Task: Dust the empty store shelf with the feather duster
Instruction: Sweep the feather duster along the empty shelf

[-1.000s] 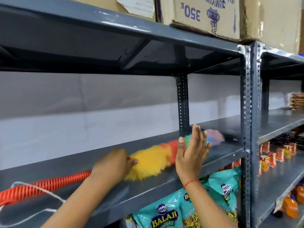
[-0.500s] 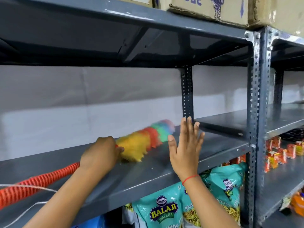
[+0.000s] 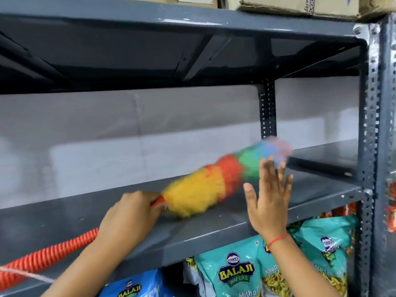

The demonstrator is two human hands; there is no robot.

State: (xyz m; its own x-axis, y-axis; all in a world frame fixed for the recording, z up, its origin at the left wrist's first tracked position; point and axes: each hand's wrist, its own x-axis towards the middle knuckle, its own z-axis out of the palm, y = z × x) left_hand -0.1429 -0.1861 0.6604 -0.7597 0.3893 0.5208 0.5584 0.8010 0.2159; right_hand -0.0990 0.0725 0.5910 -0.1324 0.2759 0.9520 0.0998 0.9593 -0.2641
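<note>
A rainbow feather duster [image 3: 216, 181] lies slanted across the grey metal shelf [image 3: 203, 232], its yellow end near me and its blurred blue-pink tip by the rear upright. My left hand [image 3: 130, 217] grips its orange ribbed handle [image 3: 49, 256] just behind the yellow fluff. My right hand [image 3: 267, 196] is raised flat over the shelf's front, fingers spread, holding nothing, partly covering the green part of the duster. Nothing else rests on the shelf board.
A grey shelf above [image 3: 171, 20] carries cardboard boxes [image 3: 300, 5]. Teal snack bags [image 3: 240, 273] fill the shelf below. A perforated front upright [image 3: 372, 146] stands at the right, a rear upright [image 3: 267, 110] behind. White string [image 3: 25, 275] trails from the handle.
The duster has swept back to the right along the shelf, its tip now reaching the rear upright. My right hand stays raised and open. The view has tilted slightly downward.
</note>
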